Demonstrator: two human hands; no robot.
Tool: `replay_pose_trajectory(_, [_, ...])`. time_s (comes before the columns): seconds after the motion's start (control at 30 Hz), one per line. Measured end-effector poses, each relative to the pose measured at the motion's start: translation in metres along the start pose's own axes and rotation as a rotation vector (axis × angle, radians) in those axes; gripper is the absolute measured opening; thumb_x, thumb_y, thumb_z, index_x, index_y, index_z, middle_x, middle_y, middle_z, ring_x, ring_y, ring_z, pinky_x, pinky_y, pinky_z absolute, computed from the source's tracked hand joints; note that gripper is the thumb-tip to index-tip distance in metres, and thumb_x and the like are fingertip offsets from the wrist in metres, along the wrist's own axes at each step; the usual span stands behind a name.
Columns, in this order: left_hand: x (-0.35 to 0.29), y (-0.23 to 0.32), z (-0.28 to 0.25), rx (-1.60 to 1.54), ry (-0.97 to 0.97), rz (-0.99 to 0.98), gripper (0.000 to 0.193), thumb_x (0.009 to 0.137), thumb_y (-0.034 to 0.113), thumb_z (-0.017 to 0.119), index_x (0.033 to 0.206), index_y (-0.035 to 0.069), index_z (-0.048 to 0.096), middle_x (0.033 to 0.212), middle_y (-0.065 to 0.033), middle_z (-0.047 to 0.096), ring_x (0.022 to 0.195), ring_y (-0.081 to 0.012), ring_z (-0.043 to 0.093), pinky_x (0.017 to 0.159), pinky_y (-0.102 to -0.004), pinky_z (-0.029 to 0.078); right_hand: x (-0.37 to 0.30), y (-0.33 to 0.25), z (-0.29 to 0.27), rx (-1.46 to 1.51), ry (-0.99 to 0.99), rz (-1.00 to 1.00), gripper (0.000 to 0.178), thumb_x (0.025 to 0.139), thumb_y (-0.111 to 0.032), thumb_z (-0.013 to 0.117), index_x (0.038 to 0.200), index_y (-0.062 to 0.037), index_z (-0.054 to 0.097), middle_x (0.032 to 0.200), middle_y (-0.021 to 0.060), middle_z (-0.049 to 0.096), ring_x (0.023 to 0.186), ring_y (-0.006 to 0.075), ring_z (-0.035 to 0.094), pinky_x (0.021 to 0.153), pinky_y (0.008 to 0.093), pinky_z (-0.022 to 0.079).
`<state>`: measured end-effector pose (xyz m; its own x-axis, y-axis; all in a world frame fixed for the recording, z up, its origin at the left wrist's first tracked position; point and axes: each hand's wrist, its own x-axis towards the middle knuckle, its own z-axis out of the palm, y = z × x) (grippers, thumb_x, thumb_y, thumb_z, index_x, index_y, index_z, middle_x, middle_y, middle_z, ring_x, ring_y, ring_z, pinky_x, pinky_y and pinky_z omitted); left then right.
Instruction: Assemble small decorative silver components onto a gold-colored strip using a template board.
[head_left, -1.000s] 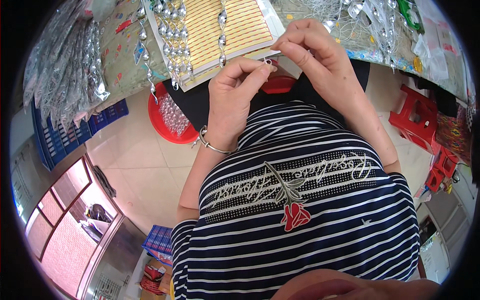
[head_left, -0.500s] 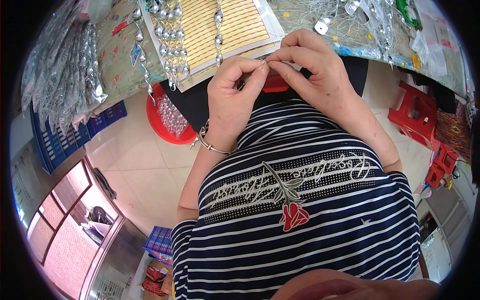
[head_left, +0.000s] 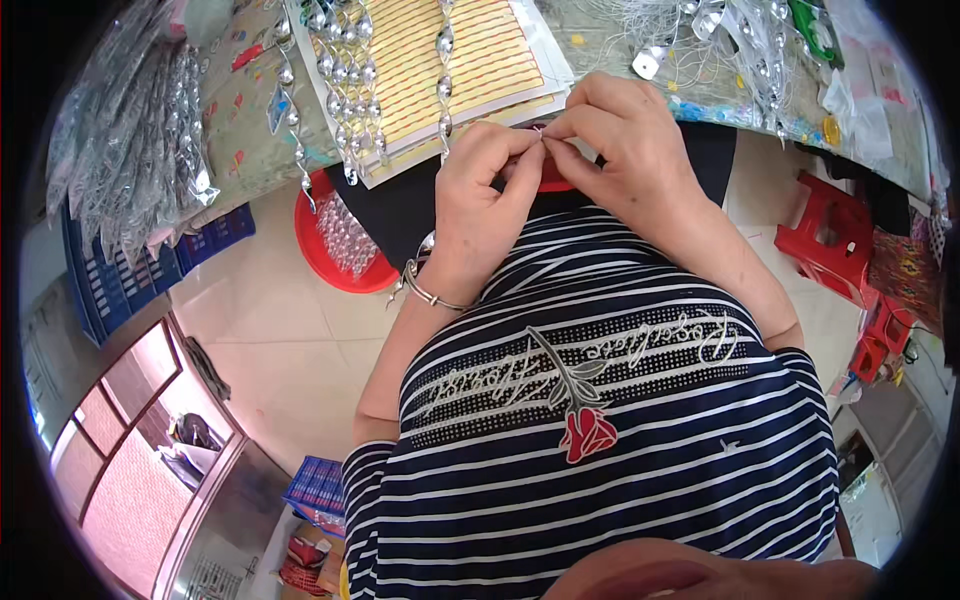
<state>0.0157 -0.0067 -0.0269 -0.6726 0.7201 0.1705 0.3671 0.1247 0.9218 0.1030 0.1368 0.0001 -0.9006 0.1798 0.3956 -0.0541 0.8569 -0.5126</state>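
Over the table's near edge, my left hand (head_left: 478,195) and my right hand (head_left: 630,150) meet fingertip to fingertip. Both are closed in a pinch on a tiny shiny piece (head_left: 540,133), too small to name. Just beyond my left hand, a strand of twisted silver beads (head_left: 444,85) lies on a yellow sheet with red wavy lines (head_left: 490,65). Several more silver strands (head_left: 345,95) rest side by side along that sheet's left edge. Black cloth (head_left: 710,165) spreads below the table edge, and part of a red object (head_left: 560,180) shows beneath my hands.
Plastic-wrapped silver strands (head_left: 130,150) are heaped at the table's left. Clear threads and silver pieces (head_left: 755,45) lie at the right, near a white tag (head_left: 648,64). Below are a red basin (head_left: 312,255) of shiny pieces, a blue crate (head_left: 125,285) and a red stool (head_left: 825,240).
Both hands have shifted slightly right and nearer to me, their fingertips still together. The bead strands appear a little farther right in the picture.
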Motion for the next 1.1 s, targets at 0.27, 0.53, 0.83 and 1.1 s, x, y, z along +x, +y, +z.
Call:
replay_pose_trajectory(0.27, [-0.001,0.006,-0.006,-0.454,-0.050,-0.466,0.011,0.085,0.008,0.064,0.092,0.000,0.067,0.077,-0.0003,0.062,0.067,-0.0054,0.052,0.060,-0.0194,0.042,-0.004,0.001,0.005,0.080,0.056,0.069,0.015,0.066,0.000,0.069,0.078,-0.0046,0.061,0.083,0.0069,0.055,0.078,0.0218,0.056,0.072,0.0295,0.044])
replay_pose_trajectory(0.53, [0.000,0.010,-0.008,-0.712,-0.043,-0.568,0.013,0.084,0.010,0.067,0.092,0.000,0.068,0.078,0.0004,0.063,0.064,-0.0032,0.048,0.059,-0.0171,0.039,-0.010,0.001,0.005,1.022,-0.091,0.654,0.005,0.086,-0.005,0.060,0.090,-0.0015,0.059,0.090,-0.0004,0.056,0.084,0.0078,0.055,0.078,0.0228,0.044])
replay_pose_trajectory(0.83, [-0.001,0.017,-0.007,-0.653,-0.012,-0.588,0.011,0.082,0.009,0.068,0.089,0.000,0.067,0.070,0.0018,0.059,0.062,-0.0042,0.046,0.057,-0.0172,0.035,-0.013,0.000,0.008,1.181,-0.096,0.705,0.015,0.090,-0.016,0.059,0.096,-0.0022,0.059,0.081,0.0013,0.061,0.076,0.0071,0.056,0.071,0.0213,0.046])
replay_pose_trajectory(1.1, [-0.001,0.015,-0.007,-0.617,-0.027,-0.546,0.010,0.081,0.008,0.068,0.088,0.000,0.068,0.072,0.0021,0.060,0.062,-0.0036,0.045,0.057,-0.0173,0.034,-0.009,-0.001,0.002,1.194,-0.168,0.775,0.015,0.090,-0.009,0.057,0.103,-0.0007,0.060,0.093,0.0010,0.059,0.094,0.0089,0.056,0.087,0.0231,0.045])
